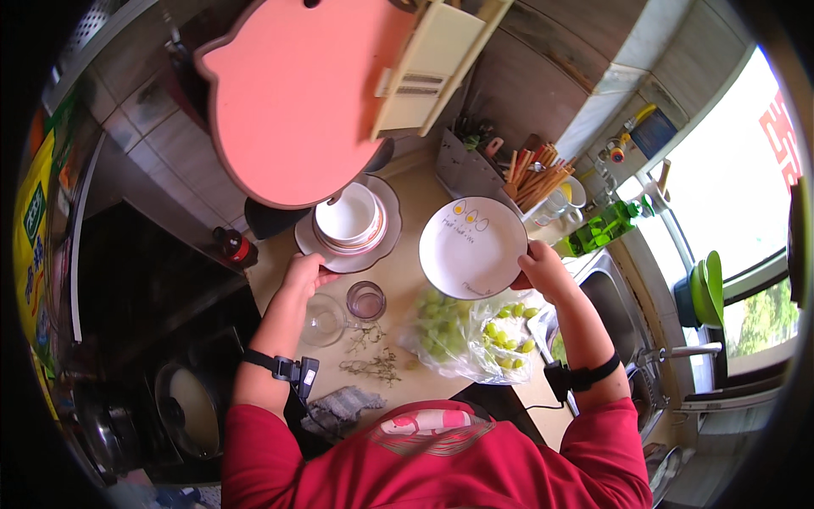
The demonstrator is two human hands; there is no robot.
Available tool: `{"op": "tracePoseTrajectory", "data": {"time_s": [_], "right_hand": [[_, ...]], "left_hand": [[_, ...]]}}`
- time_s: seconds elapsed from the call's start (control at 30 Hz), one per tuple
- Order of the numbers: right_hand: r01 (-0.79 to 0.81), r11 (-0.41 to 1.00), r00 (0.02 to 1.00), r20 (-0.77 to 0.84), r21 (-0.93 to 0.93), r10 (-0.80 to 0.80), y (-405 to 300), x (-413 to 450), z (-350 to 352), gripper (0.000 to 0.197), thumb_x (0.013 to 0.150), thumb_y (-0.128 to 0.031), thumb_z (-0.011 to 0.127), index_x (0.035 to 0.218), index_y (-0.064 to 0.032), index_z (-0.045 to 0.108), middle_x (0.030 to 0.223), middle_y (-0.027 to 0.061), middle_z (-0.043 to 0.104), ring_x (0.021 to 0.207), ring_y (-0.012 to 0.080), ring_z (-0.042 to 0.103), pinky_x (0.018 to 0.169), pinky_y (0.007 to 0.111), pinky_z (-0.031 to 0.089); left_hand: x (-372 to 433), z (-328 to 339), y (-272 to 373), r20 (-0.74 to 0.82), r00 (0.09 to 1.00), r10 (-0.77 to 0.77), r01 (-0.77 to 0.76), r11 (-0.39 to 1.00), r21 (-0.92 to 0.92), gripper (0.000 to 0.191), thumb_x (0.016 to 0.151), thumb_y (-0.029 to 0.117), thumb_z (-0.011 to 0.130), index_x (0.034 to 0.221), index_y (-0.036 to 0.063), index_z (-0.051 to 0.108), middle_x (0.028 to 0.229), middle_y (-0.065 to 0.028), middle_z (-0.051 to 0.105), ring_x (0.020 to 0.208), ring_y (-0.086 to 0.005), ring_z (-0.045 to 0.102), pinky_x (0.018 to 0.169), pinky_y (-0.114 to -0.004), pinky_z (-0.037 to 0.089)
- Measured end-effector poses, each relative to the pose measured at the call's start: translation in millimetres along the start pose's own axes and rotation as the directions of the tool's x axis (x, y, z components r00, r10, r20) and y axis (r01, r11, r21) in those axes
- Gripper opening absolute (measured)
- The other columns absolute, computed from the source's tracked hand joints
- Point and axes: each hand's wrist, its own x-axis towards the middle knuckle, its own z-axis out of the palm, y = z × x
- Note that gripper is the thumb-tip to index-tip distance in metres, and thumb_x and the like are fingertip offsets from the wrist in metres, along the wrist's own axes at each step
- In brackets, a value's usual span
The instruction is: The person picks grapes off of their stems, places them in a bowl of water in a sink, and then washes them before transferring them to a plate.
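My right hand (pixel 545 272) grips the right rim of a round white plate (pixel 474 254) with egg drawings and writing on it. The plate is over the countertop, partly in front of a clear plastic bag of green grapes (pixel 439 324). On the left, my left hand (pixel 308 273) holds the near-left edge of a dark-rimmed scalloped plate (pixel 391 210). A stack of white bowls (pixel 346 213) sits on that scalloped plate. Just below this hand stand a clear glass mug (pixel 323 321) and a purplish drinking glass (pixel 366 301).
A pink cutting board (pixel 292 95) and a slicer (pixel 426 70) overhang the back. Behind the white plate are a chopstick holder (pixel 537 178) and a green bottle (pixel 601 229). The sink (pixel 617 305) lies right; a pan (pixel 191 407) is left. Bare grape stems (pixel 375 366) and a cloth (pixel 343 407) lie in front.
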Motion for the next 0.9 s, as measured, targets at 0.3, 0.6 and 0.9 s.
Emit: {"op": "tracePoseTrajectory", "data": {"time_s": [0.3, 0.6, 0.9], "right_hand": [[-0.058, 0.941, 0.996, -0.049, 0.333, 0.078, -2, -118, -18, 0.026, 0.079, -0.004, 0.04, 0.1, 0.0095, 0.047, 0.087, 0.0137, 0.057, 0.076, 0.024, 0.063, 0.069, 0.035, 0.055], [0.052, 0.683, 0.948, -0.25, 0.729, 0.195, 114, -194, -95, 0.026, 0.076, -0.01, 0.045, 0.097, 0.004, 0.053, 0.081, 0.0094, 0.057, 0.064, 0.017, 0.056, 0.054, 0.028, 0.049], [-0.14, -0.353, 0.974, 0.193, 0.925, 0.121, 284, -200, -161, 0.012, 0.086, -0.007, 0.038, 0.079, -0.0033, 0.047, 0.062, -0.0017, 0.044, 0.049, 0.0064, 0.044, 0.045, 0.018, 0.04]], "left_hand": [[30, -22, -13, 0.112, 0.983, -0.148, 0.149, 0.989, -0.001, 0.028, 0.081, 0.007, 0.04, 0.105, -0.0075, 0.044, 0.093, -0.0209, 0.058, 0.079, -0.032, 0.061, 0.063, -0.034, 0.054], [-57, -26, 27, -0.169, 0.972, 0.163, -0.081, 0.909, 0.41, 0.054, 0.088, 0.047, 0.04, 0.123, 0.0054, 0.045, 0.116, -0.0139, 0.053, 0.089, -0.0225, 0.058, 0.072, -0.03, 0.046], [-174, 34, -25, 0.174, 0.768, 0.616, -0.599, 0.596, 0.536, 0.014, 0.087, 0.015, 0.051, 0.089, 0.0036, 0.06, 0.081, -0.0016, 0.06, 0.07, -0.0081, 0.054, 0.062, -0.021, 0.042]]}}
